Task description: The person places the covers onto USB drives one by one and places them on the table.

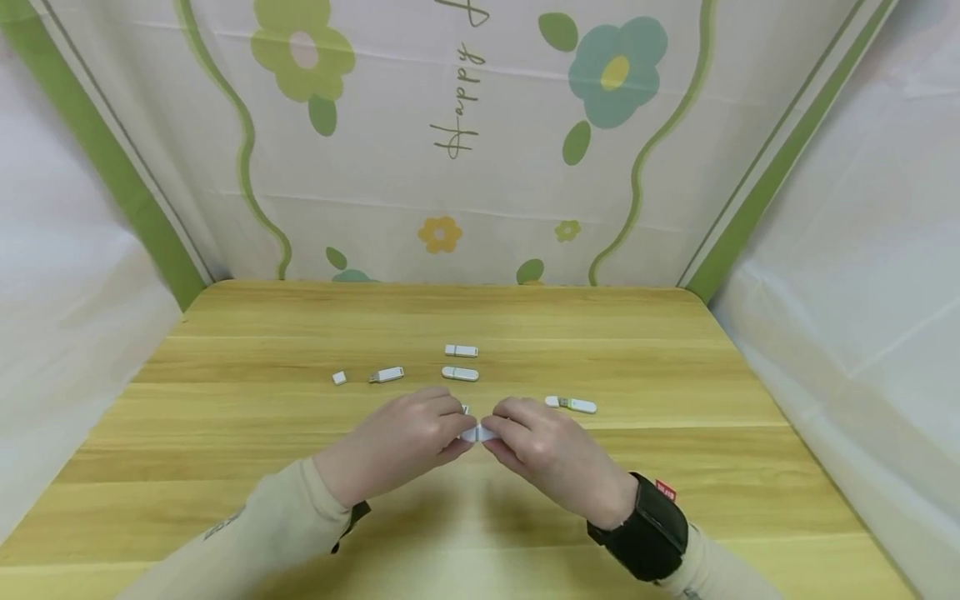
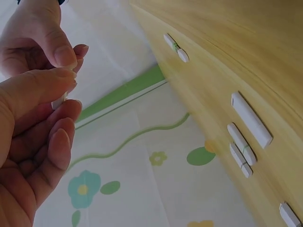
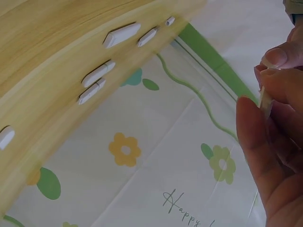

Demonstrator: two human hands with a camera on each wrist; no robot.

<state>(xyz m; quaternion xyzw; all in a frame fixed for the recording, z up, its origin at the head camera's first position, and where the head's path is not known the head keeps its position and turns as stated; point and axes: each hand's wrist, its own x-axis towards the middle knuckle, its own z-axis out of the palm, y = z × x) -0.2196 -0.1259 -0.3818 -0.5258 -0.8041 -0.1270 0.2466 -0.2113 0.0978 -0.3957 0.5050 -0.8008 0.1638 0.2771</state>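
Note:
A small white USB flash drive (image 1: 477,433) is held between both hands, low above the table. My left hand (image 1: 408,437) pinches its left end with thumb and fingers. The right hand (image 1: 558,454) pinches the other end, and the fingertips of the two hands nearly meet. Fingers cover most of the drive; in the right wrist view just a pale sliver of it (image 3: 265,101) shows. Behind the left fingertips lies a larger white stick (image 2: 252,119), mostly hidden in the head view.
Two capped white drives, one (image 1: 461,351) behind the other (image 1: 460,374), lie mid-table. To the left are an uncapped drive (image 1: 388,375) and a loose cap (image 1: 339,378). At right lies a green-banded drive (image 1: 577,406). A printed cloth (image 1: 375,167) hangs behind the wooden table (image 1: 225,400).

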